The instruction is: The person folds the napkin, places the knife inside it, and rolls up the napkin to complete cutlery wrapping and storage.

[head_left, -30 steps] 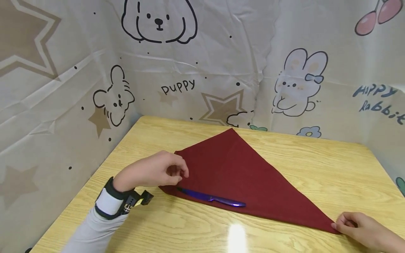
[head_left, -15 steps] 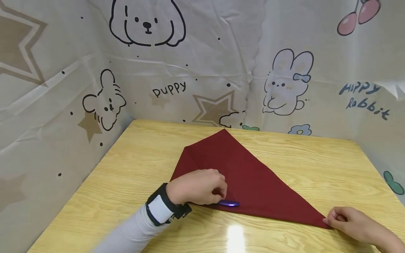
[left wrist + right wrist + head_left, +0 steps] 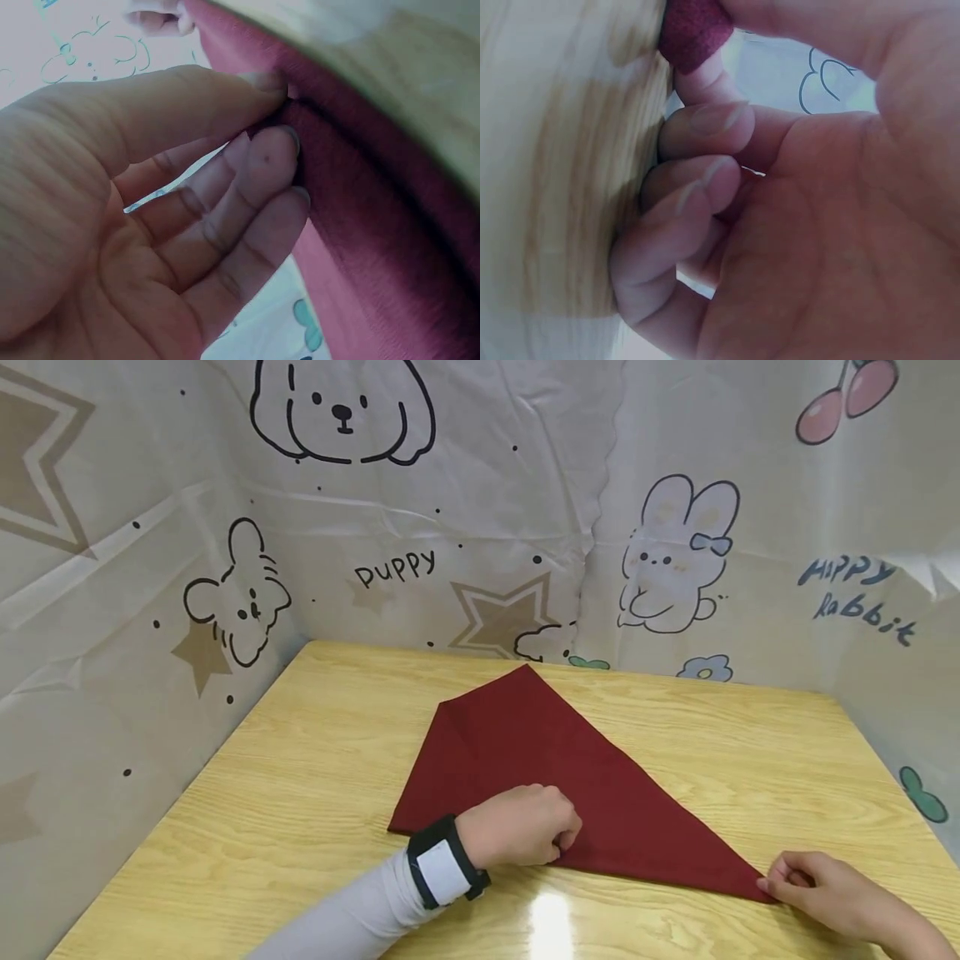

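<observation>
A dark red cloth [image 3: 517,743] lies folded on the wooden table, its long front edge towards me. At the middle of that edge, my left hand [image 3: 521,827] pinches the cloth between thumb and fingertips. In the left wrist view, the left hand [image 3: 187,195] has its thumb on one side of the edge, where a dark crease runs along the fold. My right hand [image 3: 832,889] pinches the pointed right corner; in the right wrist view, a tip of cloth [image 3: 695,34] sticks out by the right hand's [image 3: 780,195] thumb and index finger. No knife shows now.
The wooden table [image 3: 262,802] reaches back to a printed curtain [image 3: 420,510] hanging behind and at both sides. A wristband [image 3: 442,868] with a small camera sits on my left wrist.
My left hand has moved right and nearer along the cloth's front edge. The blue-purple knife that lay there has gone out of sight. The right hand keeps hold of its corner.
</observation>
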Action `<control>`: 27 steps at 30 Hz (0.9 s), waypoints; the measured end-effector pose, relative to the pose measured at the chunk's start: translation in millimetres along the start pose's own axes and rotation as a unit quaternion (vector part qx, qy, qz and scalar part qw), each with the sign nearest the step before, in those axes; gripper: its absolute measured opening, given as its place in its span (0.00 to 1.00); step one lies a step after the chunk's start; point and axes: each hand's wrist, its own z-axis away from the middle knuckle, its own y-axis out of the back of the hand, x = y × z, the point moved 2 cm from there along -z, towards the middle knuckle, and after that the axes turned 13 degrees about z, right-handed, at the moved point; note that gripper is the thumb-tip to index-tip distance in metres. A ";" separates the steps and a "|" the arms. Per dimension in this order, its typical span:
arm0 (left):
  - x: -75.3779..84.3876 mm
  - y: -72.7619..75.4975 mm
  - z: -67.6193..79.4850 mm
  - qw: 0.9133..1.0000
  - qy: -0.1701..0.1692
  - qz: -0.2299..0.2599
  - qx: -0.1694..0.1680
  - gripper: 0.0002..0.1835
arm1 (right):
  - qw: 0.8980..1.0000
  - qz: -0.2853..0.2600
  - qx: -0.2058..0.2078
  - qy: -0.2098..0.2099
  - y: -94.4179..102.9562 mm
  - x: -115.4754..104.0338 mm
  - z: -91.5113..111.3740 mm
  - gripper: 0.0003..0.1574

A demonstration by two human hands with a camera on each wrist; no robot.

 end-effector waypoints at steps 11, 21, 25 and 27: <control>-8.7 5.0 2.5 0.995 -0.031 0.091 -0.023 0.04 | 1.000 0.010 0.003 0.008 2.4 -1.7 -3.0 0.12; -116.4 96.7 56.8 0.960 0.085 0.223 0.146 0.07 | 1.000 0.009 -0.008 -0.011 -1.3 -2.3 -4.9 0.13; -184.4 103.2 88.0 0.908 0.134 0.345 0.198 0.13 | 1.000 0.006 -0.012 -0.001 -3.3 -0.5 -4.0 0.13; -212.5 97.3 99.1 0.877 0.146 0.404 0.216 0.16 | 1.000 0.008 -0.014 -0.003 -3.8 0.4 -3.4 0.13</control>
